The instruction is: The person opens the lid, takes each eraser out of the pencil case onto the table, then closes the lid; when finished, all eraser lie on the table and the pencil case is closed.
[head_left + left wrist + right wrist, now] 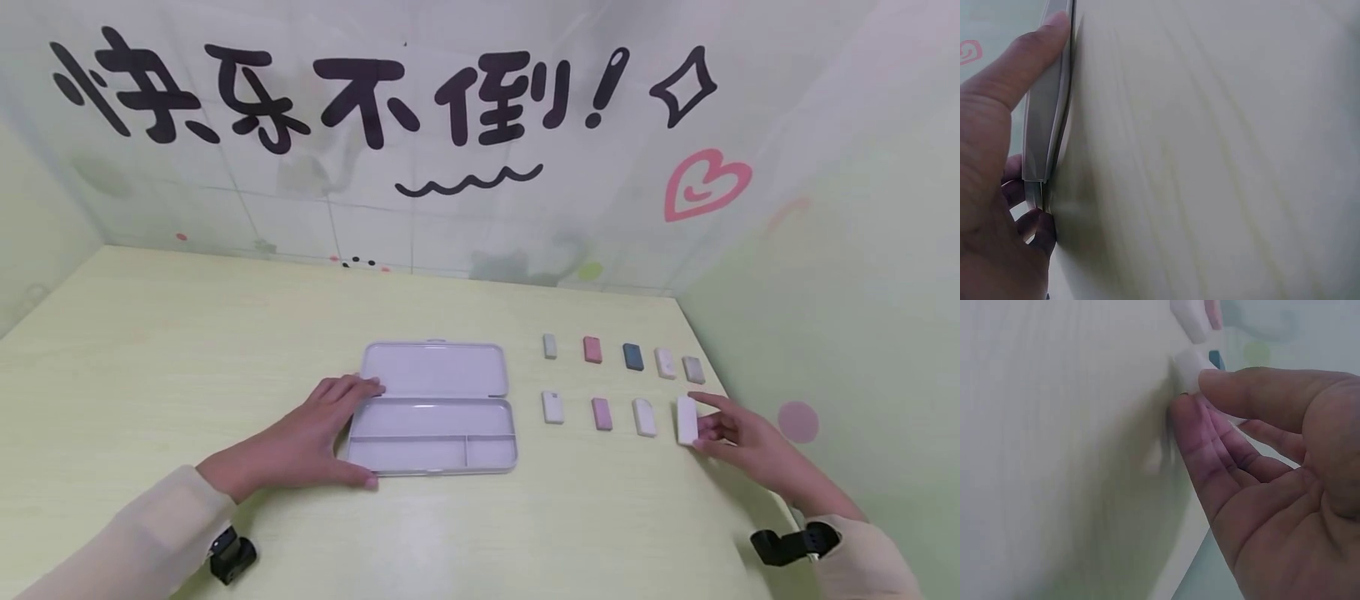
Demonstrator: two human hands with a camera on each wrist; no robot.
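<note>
A lilac-grey pencil case [491,437] lies on the table with its lid [433,369] folded back, showing compartments with nothing in them. My left hand [307,437] holds the case's left end, thumb along the front edge, fingers by the hinge side. The left wrist view shows that thumb against the case's wall [1041,125]. Over at the right, my right hand [750,442] pinches a white eraser-like block [686,421] between thumb and fingers. In the right wrist view this block [1188,367] is partly covered by the thumb; whether it touches the table I cannot tell.
Two rows of small blocks lie right of the case. The back row includes a red-pink block [592,349], a blue block [633,357] and a grey block [693,369]. In front are a pink block [602,413] and white blocks [644,417]. The table's right edge is near.
</note>
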